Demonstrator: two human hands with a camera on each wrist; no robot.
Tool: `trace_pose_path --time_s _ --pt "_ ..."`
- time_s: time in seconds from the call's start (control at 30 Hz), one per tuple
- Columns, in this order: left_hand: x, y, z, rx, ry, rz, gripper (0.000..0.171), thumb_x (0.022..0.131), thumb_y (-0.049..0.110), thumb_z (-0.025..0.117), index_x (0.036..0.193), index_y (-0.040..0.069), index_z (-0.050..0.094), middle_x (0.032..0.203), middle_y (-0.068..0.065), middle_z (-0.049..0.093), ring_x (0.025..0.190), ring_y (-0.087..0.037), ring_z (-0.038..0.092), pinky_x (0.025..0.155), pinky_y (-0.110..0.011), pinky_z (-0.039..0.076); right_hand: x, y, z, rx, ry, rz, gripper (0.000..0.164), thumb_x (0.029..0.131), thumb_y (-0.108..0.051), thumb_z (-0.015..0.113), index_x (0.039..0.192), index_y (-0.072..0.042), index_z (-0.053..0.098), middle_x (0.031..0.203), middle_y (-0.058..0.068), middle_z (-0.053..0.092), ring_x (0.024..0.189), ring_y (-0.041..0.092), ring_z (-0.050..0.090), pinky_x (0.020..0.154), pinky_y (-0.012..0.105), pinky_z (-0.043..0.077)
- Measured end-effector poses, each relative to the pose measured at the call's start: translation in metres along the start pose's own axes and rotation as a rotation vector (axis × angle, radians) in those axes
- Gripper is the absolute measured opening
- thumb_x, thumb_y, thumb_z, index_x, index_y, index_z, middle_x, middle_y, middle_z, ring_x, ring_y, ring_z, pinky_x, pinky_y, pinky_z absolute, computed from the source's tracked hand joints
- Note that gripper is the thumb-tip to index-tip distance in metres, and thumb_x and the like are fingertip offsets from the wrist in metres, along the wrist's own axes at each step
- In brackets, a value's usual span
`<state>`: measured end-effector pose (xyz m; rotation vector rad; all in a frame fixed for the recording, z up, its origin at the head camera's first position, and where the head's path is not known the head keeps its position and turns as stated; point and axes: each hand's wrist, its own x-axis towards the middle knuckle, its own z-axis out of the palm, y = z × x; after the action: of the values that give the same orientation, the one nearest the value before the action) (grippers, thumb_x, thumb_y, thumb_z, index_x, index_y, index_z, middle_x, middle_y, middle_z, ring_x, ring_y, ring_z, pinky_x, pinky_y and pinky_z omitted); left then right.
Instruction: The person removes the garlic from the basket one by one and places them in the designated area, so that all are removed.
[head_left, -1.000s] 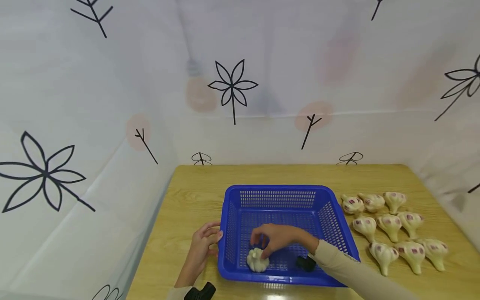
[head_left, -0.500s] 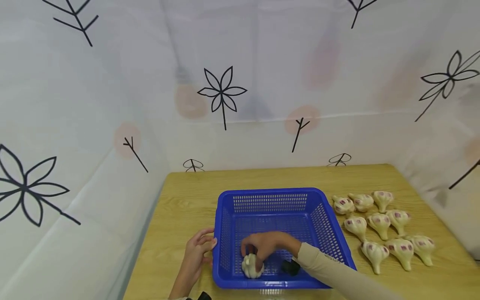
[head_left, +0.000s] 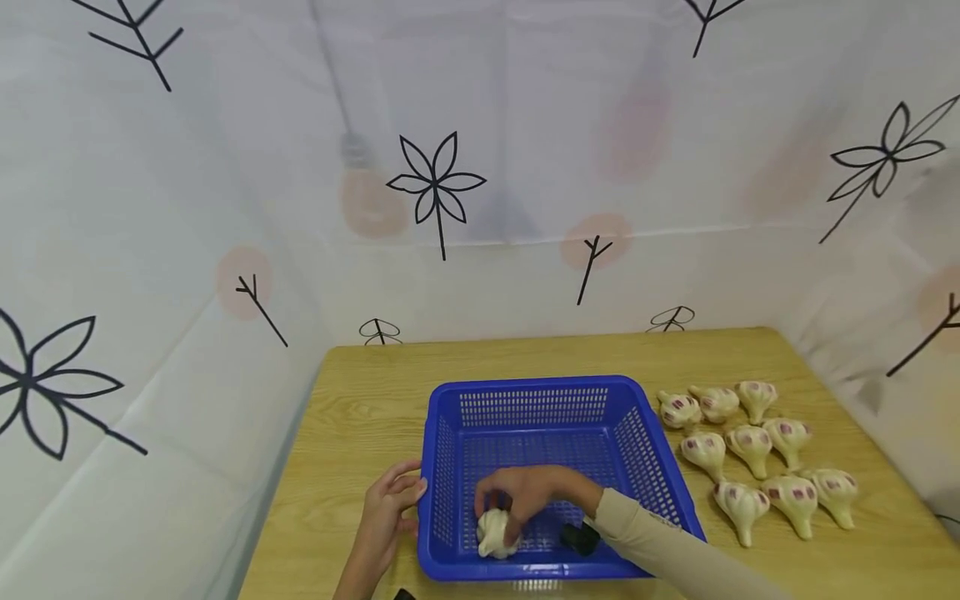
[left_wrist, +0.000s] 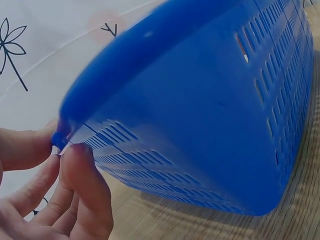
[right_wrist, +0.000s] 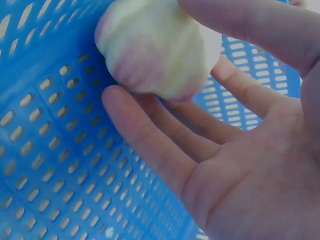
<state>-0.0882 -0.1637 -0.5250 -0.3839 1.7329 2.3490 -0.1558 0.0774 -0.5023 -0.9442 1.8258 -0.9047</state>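
Note:
In the head view a blue plastic basket (head_left: 542,569) stands on the table with one white garlic bulb (head_left: 495,534) inside, in its front left part. My right hand (head_left: 525,493) reaches down into the basket and holds this bulb between thumb and fingers. Up close in the right wrist view, the garlic bulb (right_wrist: 150,50) shows purple-pink patches, with the fingers curved about it. My left hand (head_left: 386,512) is at the basket's left side. In the left wrist view the left hand (left_wrist: 65,190) pinches the basket's rim (left_wrist: 115,65) between thumb and fingers.
Several garlic bulbs (head_left: 748,442) lie in rows to the right of the basket. Under everything is a wood-grain table (head_left: 360,400). A white cloth (head_left: 525,167) printed with flowers and twigs hangs behind and at the sides. A black wrist device (head_left: 580,538) sits below the right forearm.
The right hand has turned the garlic bulb, so its stem now points toward the front instead of up. The left hand stays at the rim. The head view has shifted slightly.

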Motion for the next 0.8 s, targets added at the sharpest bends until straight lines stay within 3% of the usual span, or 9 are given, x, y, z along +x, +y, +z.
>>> trace_pose_path --time_s 0.3,0.57,0.8 --pt "-0.001 0.001 0.003 0.014 0.004 0.017 0.045 0.083 0.008 0.069 0.123 -0.004 0.053 0.088 -0.008 0.064 0.069 -0.014 0.061 0.041 -0.025 0.044 0.004 -0.002 0.002 -0.075 -0.02 -0.038 0.044 0.066 0.003 0.081 0.104 -0.009 0.061 0.091 -0.006 0.059 0.077 0.004 0.056 0.065 0.021 0.05" --pt "0.002 0.003 0.004 0.002 0.0 0.012 0.044 0.084 0.007 0.068 0.124 -0.004 0.052 0.09 -0.008 0.064 0.073 -0.016 0.063 0.048 -0.029 0.052 0.0 -0.002 -0.002 -0.157 0.064 -0.068 0.048 0.062 0.0 0.083 0.101 -0.014 0.06 0.093 -0.009 0.057 0.081 0.005 0.055 0.071 0.02 0.048" --pt "-0.001 0.001 0.003 0.005 0.008 -0.001 0.045 0.084 0.008 0.068 0.124 -0.003 0.052 0.091 -0.008 0.064 0.073 -0.016 0.063 0.049 -0.029 0.052 -0.006 -0.001 -0.002 -0.161 0.093 -0.112 0.049 0.06 0.002 0.084 0.099 -0.015 0.06 0.091 -0.008 0.058 0.077 0.005 0.055 0.068 0.02 0.049"
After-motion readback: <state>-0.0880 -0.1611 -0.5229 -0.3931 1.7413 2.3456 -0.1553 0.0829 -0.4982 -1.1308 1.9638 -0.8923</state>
